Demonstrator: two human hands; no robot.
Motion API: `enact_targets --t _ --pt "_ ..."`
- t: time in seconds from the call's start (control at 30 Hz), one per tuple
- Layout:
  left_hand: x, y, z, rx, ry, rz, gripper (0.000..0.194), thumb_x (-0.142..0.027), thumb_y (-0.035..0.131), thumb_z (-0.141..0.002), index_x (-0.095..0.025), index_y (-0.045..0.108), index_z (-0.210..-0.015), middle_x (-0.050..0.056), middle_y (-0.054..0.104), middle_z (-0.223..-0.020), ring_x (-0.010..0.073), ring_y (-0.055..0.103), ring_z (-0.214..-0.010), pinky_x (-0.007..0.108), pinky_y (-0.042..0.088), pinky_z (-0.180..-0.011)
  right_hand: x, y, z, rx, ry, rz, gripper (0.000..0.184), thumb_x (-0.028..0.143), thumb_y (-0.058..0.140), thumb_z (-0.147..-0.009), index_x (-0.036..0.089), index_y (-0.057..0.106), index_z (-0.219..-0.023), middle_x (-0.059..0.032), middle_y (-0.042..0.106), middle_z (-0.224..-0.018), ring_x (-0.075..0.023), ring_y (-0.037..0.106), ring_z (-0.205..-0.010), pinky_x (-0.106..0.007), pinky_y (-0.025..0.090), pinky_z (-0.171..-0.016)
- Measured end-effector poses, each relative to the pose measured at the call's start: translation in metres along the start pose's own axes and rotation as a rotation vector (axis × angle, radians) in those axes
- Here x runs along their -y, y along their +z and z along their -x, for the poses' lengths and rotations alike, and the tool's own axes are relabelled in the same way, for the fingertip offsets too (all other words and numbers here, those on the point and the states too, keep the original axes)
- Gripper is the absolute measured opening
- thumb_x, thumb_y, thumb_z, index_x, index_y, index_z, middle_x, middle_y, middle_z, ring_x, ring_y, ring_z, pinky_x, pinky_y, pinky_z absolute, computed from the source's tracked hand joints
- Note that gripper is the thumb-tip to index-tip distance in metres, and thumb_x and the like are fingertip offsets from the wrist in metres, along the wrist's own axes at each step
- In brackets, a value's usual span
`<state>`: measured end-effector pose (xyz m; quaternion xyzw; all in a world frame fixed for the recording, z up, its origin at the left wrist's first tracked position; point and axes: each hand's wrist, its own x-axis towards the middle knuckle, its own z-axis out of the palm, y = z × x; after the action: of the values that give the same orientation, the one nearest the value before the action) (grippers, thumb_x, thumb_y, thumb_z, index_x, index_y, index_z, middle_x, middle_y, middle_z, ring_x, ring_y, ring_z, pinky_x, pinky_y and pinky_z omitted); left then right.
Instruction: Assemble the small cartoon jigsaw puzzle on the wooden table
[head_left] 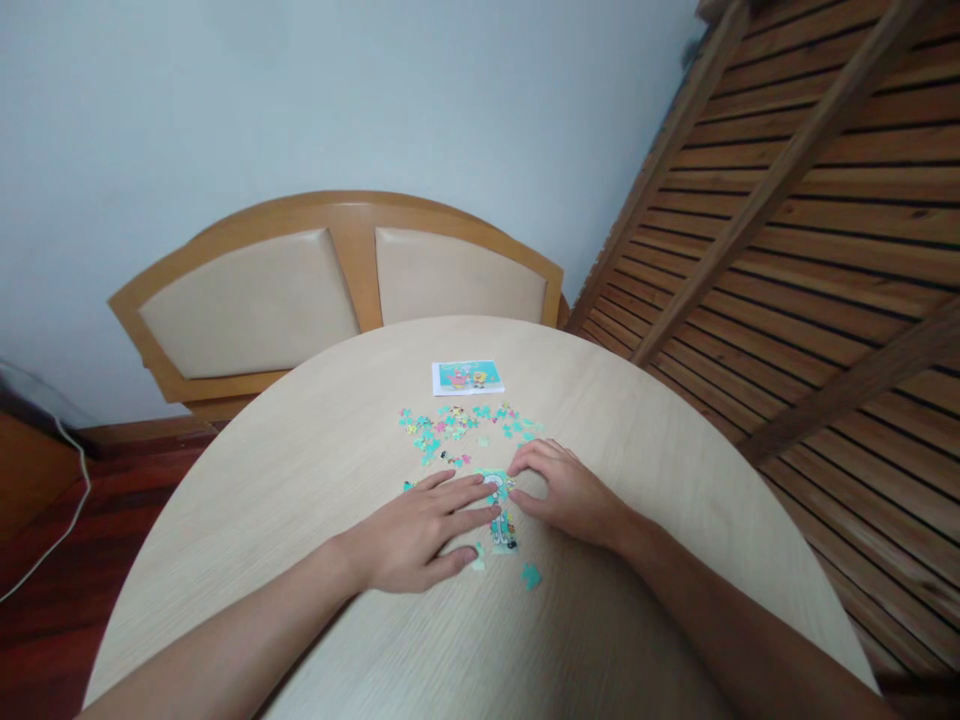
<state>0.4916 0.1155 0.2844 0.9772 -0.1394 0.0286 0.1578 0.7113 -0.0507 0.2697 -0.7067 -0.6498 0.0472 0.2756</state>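
A partly joined jigsaw puzzle (504, 535) lies on the table in front of me, teal with a pale figure on it. My left hand (427, 525) rests flat with its fingers spread, the fingertips over the joined part's left side. At its upper right edge, the thumb and forefinger of my right hand (559, 488) close around a small jigsaw piece (511, 484), mostly hidden by the fingers. A loose teal piece (531, 575) sits below the joined part, and a pale green piece (478, 557) lies beside my left thumb.
Several loose puzzle pieces (454, 425) are scattered beyond my hands. Behind them lies a picture card (469, 377) with cartoon figures. The round wooden table (300, 430) meets a padded headboard-like panel (255, 300) at the back. Wooden slats (810, 230) stand at the right.
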Motion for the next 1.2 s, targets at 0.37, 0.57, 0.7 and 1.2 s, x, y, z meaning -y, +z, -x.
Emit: enact_targets --t 0.37,0.57,0.7,1.2 --pt "0.001 0.000 0.000 -0.017 -0.004 -0.022 0.052 -0.035 0.046 -0.102 -0.028 0.035 -0.153 0.008 0.030 -0.162 0.0276 0.031 -0.148 0.054 0.026 -0.121 0.002 -0.006 0.003 0.036 0.012 -0.055 0.018 0.029 0.074 -0.084 0.022 0.065 -0.098 -0.0058 0.067 -0.108 -0.0237 0.060 -0.107 -0.045 0.041 -0.102" --pt "0.000 0.000 0.000 -0.021 -0.005 -0.006 0.052 -0.035 0.047 -0.101 -0.029 0.036 -0.152 0.008 0.030 -0.161 0.0279 0.030 -0.149 0.055 0.026 -0.121 0.002 -0.005 0.003 0.063 0.026 -0.072 0.017 0.028 0.074 -0.084 0.022 0.065 -0.098 -0.0059 0.066 -0.111 -0.0238 0.060 -0.111 -0.049 0.032 -0.112" --pt "0.000 -0.002 0.000 -0.025 0.003 0.004 0.050 -0.035 0.047 -0.101 -0.027 0.038 -0.150 0.009 0.031 -0.161 0.0276 0.031 -0.148 0.054 0.026 -0.121 0.003 -0.007 0.003 0.074 0.042 -0.097 0.019 0.031 0.075 -0.083 0.023 0.065 -0.097 -0.0058 0.066 -0.112 -0.0241 0.060 -0.113 -0.050 0.030 -0.114" --pt "0.001 -0.001 0.001 0.003 -0.006 -0.013 0.050 -0.036 0.046 -0.102 -0.027 0.038 -0.150 0.008 0.029 -0.162 0.0267 0.028 -0.149 0.053 0.024 -0.122 0.005 -0.007 0.005 0.055 0.036 -0.068 0.013 0.025 0.071 -0.082 0.022 0.064 -0.093 -0.0065 0.067 -0.110 -0.0238 0.061 -0.110 -0.052 0.030 -0.115"
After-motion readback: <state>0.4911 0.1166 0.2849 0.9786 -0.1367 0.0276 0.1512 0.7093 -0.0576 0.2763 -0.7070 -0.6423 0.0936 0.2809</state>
